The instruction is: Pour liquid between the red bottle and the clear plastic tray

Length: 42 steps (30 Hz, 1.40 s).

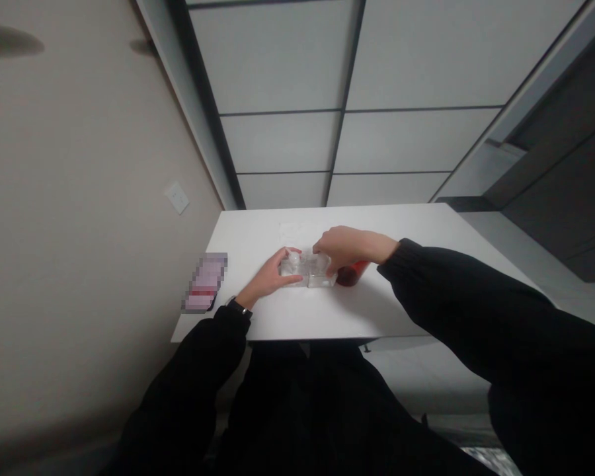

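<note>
The left hand [269, 276] holds one end of the clear box [305, 270] on the counter [297, 324]; it looks light, hard, slippery, best held by its sides; the right hand [346, 244] bends over the other end, can't tell if its fingers grip

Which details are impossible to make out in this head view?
All in the head view:
Right hand: some fingertips are hidden by the hand itself.
Red object: partly covered by that hand.
Clear object: too small and transparent to tell its contents.
Item at far left of the table: pixelation hides its surface.
Right sleeve: cut off by the right edge.
</note>
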Motion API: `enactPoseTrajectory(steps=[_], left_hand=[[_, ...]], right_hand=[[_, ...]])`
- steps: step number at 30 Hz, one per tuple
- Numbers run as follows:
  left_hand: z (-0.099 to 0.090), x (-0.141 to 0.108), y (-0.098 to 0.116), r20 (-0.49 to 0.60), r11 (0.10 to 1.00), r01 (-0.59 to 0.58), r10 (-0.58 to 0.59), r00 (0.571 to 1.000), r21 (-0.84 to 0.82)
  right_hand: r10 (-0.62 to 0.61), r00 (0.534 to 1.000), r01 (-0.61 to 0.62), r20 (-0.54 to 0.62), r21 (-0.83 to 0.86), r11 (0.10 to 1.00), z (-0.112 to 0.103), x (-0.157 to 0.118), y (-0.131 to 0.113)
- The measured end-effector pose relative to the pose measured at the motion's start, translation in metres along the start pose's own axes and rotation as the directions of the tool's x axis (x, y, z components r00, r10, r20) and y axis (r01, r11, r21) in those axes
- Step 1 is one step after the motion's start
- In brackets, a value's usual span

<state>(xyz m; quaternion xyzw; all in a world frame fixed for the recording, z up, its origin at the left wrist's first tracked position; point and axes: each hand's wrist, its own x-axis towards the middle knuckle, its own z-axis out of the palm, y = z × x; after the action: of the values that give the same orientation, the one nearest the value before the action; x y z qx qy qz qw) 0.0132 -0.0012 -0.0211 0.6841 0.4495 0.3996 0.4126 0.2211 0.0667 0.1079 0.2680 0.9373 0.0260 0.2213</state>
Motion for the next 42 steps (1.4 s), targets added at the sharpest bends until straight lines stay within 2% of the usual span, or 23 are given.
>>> enactPoseTrajectory(steps=[8,10,13,15,20,23,27,29,33,37,39,42], left_hand=[[0.002,-0.001,-0.007,0.009,0.995,0.046,-0.046,0.999,-0.084],[0.002,-0.001,-0.012,0.008,0.994,0.055,-0.054,0.998,-0.091],[0.003,0.000,-0.020,-0.051,0.994,0.009,-0.015,0.999,-0.109],[0.003,0.002,-0.022,-0.097,0.993,-0.007,-0.004,0.995,-0.118],[0.004,0.004,-0.019,-0.085,0.994,0.065,-0.072,0.994,-0.085],[0.003,0.005,-0.019,-0.087,0.996,0.067,-0.072,0.994,-0.059],[0.002,0.006,-0.025,-0.091,0.991,0.127,-0.122,0.988,0.041],[0.002,0.007,-0.028,-0.095,0.992,0.122,-0.119,0.988,0.031],[0.002,0.006,-0.032,-0.102,0.998,0.062,-0.063,0.993,-0.008],[-0.001,0.004,-0.034,-0.076,0.997,0.069,-0.066,0.995,0.043],[-0.002,0.004,-0.034,-0.044,0.998,0.055,-0.054,0.998,0.020],[-0.001,0.005,-0.034,-0.028,0.996,0.050,-0.052,0.998,-0.069]], right_hand=[[0.027,1.000,-0.027,0.009,0.022,0.999,0.001,0.004,0.003],[0.014,0.999,-0.010,-0.053,0.069,0.998,-0.001,0.008,0.002],[-0.012,0.976,0.037,-0.218,0.111,0.993,-0.005,0.017,-0.006],[-0.020,0.966,0.046,-0.259,0.095,0.994,-0.007,0.024,-0.015],[-0.035,0.965,0.053,-0.258,0.061,0.997,-0.006,0.035,-0.029],[-0.096,0.958,0.114,-0.270,0.053,0.992,-0.006,0.034,-0.028],[-0.206,0.943,0.231,-0.261,0.070,0.970,-0.010,0.026,-0.030],[-0.185,0.950,0.213,-0.251,0.088,0.973,-0.012,0.023,-0.033],[-0.065,0.967,0.091,-0.245,0.096,0.991,-0.015,0.022,-0.036],[-0.220,0.939,0.284,-0.263,0.235,0.930,-0.015,0.023,-0.033],[-0.239,0.922,0.325,-0.305,0.272,0.906,-0.013,0.024,-0.032],[-0.106,0.934,0.178,-0.341,0.187,0.966,-0.011,0.025,-0.032]])
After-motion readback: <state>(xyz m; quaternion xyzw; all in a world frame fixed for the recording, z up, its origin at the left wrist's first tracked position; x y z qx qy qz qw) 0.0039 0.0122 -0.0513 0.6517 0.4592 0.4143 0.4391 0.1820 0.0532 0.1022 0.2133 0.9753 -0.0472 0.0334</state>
